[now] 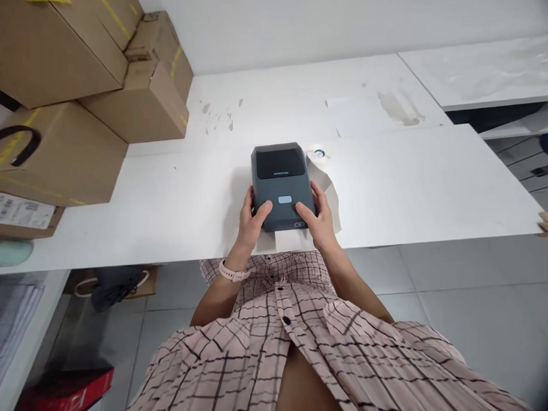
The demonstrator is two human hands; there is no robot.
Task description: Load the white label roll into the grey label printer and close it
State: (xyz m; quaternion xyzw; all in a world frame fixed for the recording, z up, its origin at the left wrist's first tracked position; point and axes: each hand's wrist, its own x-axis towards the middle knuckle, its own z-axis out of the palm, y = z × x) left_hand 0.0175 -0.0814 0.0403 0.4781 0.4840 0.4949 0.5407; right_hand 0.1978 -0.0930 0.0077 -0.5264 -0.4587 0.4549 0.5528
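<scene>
A dark grey label printer (280, 186) with a black window at its far end and a pale blue button stands on the white table, near the front edge. My left hand (252, 221) grips its left side, thumb on top and fingers partly hidden down the side. My right hand (320, 222) grips the right side in the same way, its thumb to the right of the button. From under the printer's near end a white paper strip (295, 241) reaches to the table edge. A pale backing sheet (333, 200) curls beside the printer on the right, by a small label roll (319, 154).
Cardboard boxes (138, 108) are stacked at the left of the white table (412, 188). A green cylinder (8, 253) lies at its front left corner. Worn patches (400, 108) mark the back right. Below left is a dark bag (113, 289) on the floor.
</scene>
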